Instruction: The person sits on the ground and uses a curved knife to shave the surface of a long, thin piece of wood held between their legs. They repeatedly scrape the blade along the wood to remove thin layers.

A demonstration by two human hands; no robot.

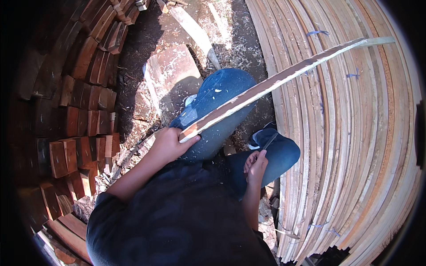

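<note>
My left hand (167,145) is closed round the near end of a long wooden strip (262,88) with brown bark along its face and pale, ragged edges. The strip slants up to the right, across my raised left knee, and its far end passes over a stack of planks. Lower down, by my right knee, my right hand (255,166) is closed on a knife (270,142). Its narrow, dark blade points up and away from the thumb, while the handle is hidden in the fingers. The blade is apart from the strip.
Long pale planks (301,177), with bits of blue tie (353,75), lie stacked on the right. Reddish-brown wood blocks (84,115) are piled on the left. Ahead, a flat board (177,66) and a pale slab (193,31) lie on ground strewn with shavings.
</note>
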